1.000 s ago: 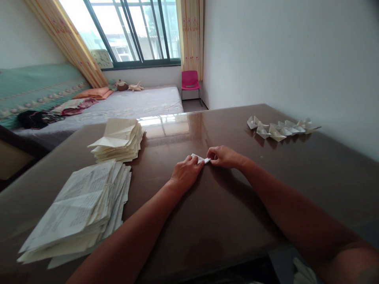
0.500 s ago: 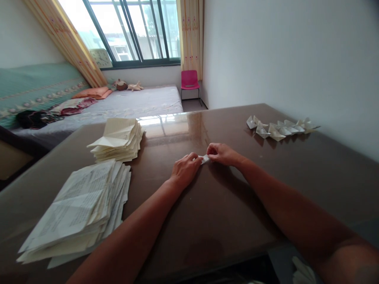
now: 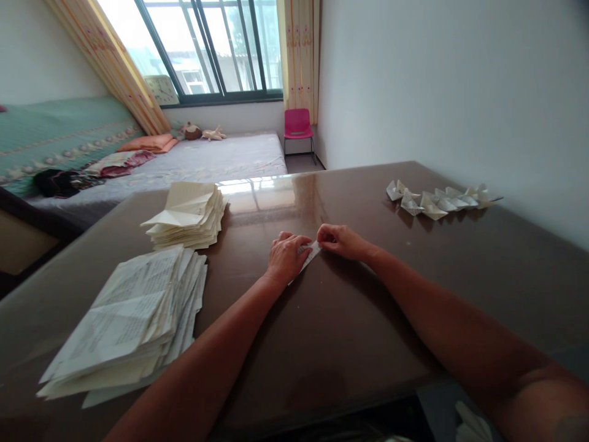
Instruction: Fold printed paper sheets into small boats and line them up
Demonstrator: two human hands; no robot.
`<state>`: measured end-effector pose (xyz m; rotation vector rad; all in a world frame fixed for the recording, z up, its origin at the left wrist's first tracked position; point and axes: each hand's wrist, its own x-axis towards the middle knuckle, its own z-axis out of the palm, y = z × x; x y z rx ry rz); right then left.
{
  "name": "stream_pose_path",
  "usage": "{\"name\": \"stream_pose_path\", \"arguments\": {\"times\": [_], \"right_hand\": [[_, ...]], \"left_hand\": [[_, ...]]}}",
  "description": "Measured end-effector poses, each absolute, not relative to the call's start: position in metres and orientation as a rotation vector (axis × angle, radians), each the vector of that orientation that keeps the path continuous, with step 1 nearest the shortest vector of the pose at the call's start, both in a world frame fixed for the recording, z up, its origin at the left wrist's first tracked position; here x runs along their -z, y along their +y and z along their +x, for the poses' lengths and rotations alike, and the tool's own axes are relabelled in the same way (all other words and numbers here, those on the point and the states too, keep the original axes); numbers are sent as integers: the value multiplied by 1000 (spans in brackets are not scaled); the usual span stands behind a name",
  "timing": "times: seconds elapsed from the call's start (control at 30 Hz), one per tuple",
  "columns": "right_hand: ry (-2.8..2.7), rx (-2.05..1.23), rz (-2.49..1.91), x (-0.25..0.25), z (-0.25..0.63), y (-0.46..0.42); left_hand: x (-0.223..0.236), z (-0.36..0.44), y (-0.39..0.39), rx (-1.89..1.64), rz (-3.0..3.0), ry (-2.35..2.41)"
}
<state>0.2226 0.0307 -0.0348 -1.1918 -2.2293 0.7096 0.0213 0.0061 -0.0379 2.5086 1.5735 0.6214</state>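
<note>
Partly under the left hand (image 3: 285, 255) — whitish folded paper (image 3: 311, 255), narrow, slanting.

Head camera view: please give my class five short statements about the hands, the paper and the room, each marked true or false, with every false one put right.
1. The left hand and the right hand both touch one piece of folded paper. True.
2. The folded paper shapes stand on the bed. False: the folded paper shapes stand on the table, beyond the right hand and off to its right.
3. The nearer stack has print on its top sheet. True.
4. The chair near the window is green. False: the chair is pink.
5. The farther stack lies on the left side of the table. True.
</note>
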Motion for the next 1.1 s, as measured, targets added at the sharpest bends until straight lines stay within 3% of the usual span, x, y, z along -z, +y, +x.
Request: {"name": "stream_pose_path", "arguments": {"times": [0.17, 0.33, 0.77, 0.97, 1.1], "right_hand": [[-2248, -614, -1276, 35, 219, 29], [-2251, -598, -1352, 34, 216, 28], [-2183, -550, -1475, 31, 218, 26], [-2353, -661, -1375, 23, 229, 29], [-2491, -515, -1318, 21, 227, 24]], "left_hand": [[35, 24, -4, -668, 2635, 1605], [30, 29, -17, -378, 2793, 1420], [37, 23, -15, -410, 2690, 1442], [34, 25, -14, -379, 2661, 1531], [26, 30, -16, -200, 2754, 1550]]}}
